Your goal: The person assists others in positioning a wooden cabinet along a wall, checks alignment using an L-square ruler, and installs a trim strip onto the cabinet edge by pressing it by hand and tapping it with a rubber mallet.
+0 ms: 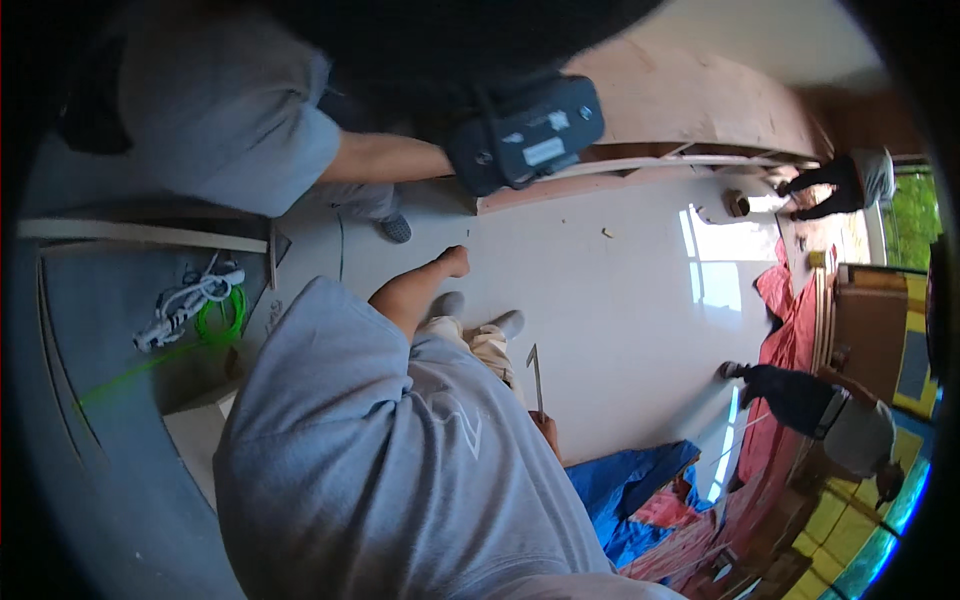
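My left hand (455, 262) is held out over the pale glossy floor (600, 350), its fingers curled closed; whatever they may hold is hidden. Lower and to the right, my right hand (546, 430) grips the end of a thin metal carpenter's square (537, 375), whose short leg points up over the floor. My shoes (508, 322) stand between the two hands. Close by at the upper left, another person in a grey sleeve (250, 120) leans in with a bare forearm. A black box-shaped device (535, 135) with straps hides that person's hand.
White rope (205, 290) and a bright green cord (222, 318) lie at the left. A low wooden structure (690, 100) borders the far side. Blue tarp (630, 490) and red sheeting (790, 320) lie right. Two more people (815, 405) (850, 185) stand there.
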Demonstrator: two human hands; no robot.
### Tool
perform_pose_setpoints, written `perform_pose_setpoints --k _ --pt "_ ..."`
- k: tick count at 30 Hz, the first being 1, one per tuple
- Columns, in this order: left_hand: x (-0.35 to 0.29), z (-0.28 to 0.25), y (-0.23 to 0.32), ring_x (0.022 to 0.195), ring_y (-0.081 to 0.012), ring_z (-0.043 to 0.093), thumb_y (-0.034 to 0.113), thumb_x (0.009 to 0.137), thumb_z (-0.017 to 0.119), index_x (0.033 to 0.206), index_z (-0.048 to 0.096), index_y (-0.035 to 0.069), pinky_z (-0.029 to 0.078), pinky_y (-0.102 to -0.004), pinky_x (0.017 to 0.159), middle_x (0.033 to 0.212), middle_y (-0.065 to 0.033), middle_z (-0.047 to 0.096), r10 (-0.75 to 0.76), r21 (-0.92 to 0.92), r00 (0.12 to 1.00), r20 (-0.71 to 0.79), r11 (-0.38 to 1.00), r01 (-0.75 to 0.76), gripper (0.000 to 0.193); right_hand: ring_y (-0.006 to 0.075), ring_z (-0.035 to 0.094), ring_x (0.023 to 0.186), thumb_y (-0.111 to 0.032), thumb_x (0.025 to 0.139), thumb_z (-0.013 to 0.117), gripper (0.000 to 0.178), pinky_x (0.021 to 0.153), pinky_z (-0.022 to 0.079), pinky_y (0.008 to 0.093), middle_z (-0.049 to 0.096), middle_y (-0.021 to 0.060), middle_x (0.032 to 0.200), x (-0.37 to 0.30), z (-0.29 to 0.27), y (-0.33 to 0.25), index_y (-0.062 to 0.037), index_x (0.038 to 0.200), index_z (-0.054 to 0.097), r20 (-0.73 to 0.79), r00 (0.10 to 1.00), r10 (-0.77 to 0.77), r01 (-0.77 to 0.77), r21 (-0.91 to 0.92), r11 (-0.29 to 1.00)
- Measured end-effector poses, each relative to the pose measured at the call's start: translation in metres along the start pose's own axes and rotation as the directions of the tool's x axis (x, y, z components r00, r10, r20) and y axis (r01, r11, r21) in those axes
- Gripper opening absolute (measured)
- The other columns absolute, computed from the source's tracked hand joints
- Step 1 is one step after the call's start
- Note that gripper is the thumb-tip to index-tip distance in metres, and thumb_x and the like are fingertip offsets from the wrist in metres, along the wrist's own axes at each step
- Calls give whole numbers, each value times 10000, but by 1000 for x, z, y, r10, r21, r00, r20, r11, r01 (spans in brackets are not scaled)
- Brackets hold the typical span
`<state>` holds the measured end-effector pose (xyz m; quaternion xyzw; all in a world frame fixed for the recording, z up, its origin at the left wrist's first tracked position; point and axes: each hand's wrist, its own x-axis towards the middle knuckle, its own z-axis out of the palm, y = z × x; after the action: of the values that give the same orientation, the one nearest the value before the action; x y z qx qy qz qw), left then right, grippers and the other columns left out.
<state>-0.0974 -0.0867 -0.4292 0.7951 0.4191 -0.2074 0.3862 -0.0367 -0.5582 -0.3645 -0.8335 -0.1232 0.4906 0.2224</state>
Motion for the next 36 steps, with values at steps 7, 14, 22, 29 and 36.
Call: perform_pose_setpoints --k 7,14,22,29,36 --pt "-40 9 -53 959 -330 582 55 715 490 942 599 -57 469 -376 812 992 -254 587 -56 35 998 2 998 56 276 139 575 560 -220 865 460 247 536 453 292 631 47 629 -4 -16 23 -68 959 631 47 996 -70 71 -35 997" --pt "-68 33 -112 899 -328 601 70 700 519 862 624 -41 489 -380 757 933 -258 600 -116 -71 993 -31 991 113 222 140 575 560 -226 867 454 255 536 453 294 632 48 633 -1 -40 -3 -67 958 632 47 993 -104 109 -100 989" --pt "-117 41 -167 895 -326 598 158 698 539 851 624 -34 487 -381 759 923 -231 609 -144 34 985 100 989 141 260 141 575 561 -232 869 448 263 536 452 296 632 49 637 29 -48 -43 -67 957 632 22 988 -155 155 -34 987" --pt "-112 48 -169 873 -303 578 259 701 573 887 613 -7 457 -373 768 933 -187 602 -98 111 987 124 990 85 327 184 589 603 -278 869 429 290 575 452 328 624 82 649 26 -22 -47 -69 891 629 -79 961 -266 256 -124 959" --pt "-92 31 -105 1024 -303 541 238 697 583 1030 595 18 427 -347 878 1078 -182 574 -4 -15 991 137 1000 6 399 253 589 606 -346 870 445 339 581 450 370 607 126 648 3 -5 -29 -51 800 597 -122 978 -169 158 -98 983"
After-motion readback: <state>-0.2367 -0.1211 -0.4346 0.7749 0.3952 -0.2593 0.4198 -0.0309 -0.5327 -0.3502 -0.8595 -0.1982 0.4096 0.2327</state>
